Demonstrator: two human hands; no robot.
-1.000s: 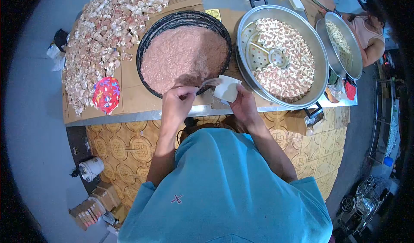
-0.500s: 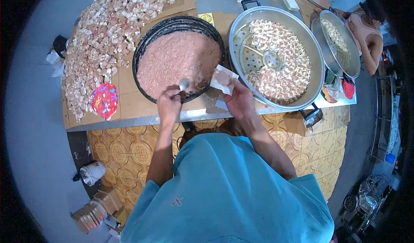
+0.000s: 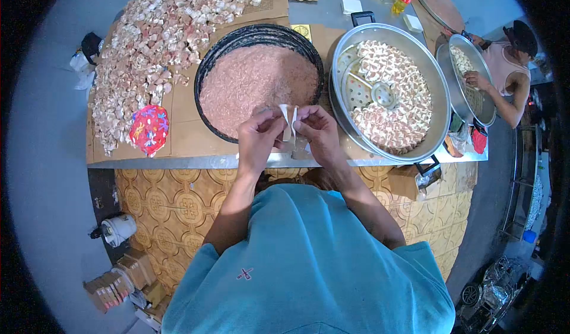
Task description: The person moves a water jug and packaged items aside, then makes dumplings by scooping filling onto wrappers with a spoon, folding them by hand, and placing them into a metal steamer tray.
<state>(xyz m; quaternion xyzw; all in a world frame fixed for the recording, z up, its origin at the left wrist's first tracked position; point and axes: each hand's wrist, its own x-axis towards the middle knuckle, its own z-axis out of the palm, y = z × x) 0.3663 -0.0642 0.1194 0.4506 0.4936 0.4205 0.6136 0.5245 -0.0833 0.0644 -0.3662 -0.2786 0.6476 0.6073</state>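
A white dumpling wrapper (image 3: 287, 133), bent upward around a smear of filling, is pinched between both hands at the near edge of the black basin (image 3: 200, 91). My left hand (image 3: 257, 133) grips its left side with fingertips and thumb. On the other side, my right hand (image 3: 320, 133) is closed on the wrapper's right edge. Pink minced filling (image 3: 252, 82) fills the basin beyond the hands. To the right stands a big metal steamer pot (image 3: 438, 55) with rows of filled dumplings (image 3: 404, 91) on its perforated tray. I cannot see the spoon.
A large heap of dumplings (image 3: 154, 43) covers the cardboard at left, with a red patterned cloth (image 3: 149, 130) beside it. At right, a co-worker (image 3: 504, 67) reaches into a second steamer (image 3: 488, 105). A yellow drink bottle (image 3: 402, 2) and wrapper stacks (image 3: 351, 5) stand at the back.
Both hands have come together in front of the basin. The wrapper, flat in my right hand before, is now folded up between both hands. The spoon has gone from sight.
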